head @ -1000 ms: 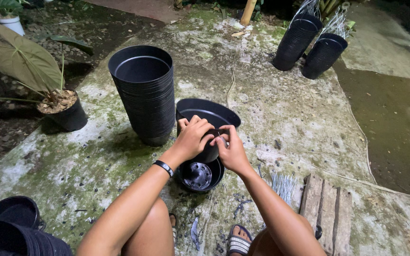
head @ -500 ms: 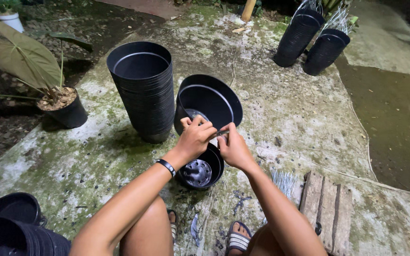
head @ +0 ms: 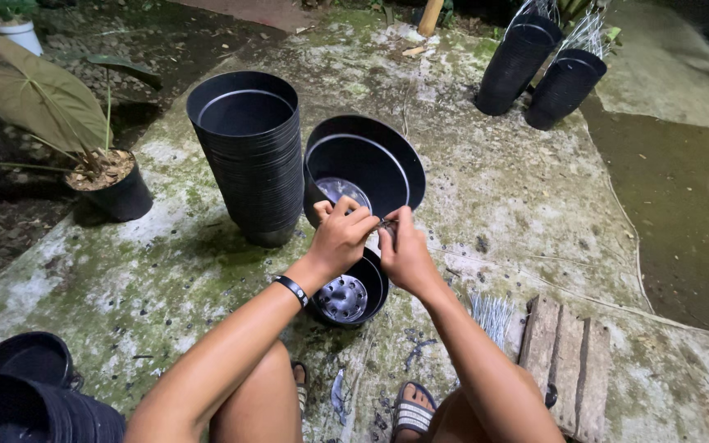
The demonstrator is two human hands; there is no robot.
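Outdoors, night: harsh light is falling on a mossy concrete slab [head: 166,271]; dark soil [head: 10,221] is bordering left, wooden plank [head: 572,361] lying right.

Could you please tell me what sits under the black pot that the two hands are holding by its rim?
Under the tilted black pot stands another black pot, its holed base showing. The left hand and right hand cover its far rim.

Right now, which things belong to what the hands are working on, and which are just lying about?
In use: left hand, right hand, tilted black pot, pot below it, tall pot stack.
Lying about: potted plant, far pot stacks, wooden block, wire bundle.
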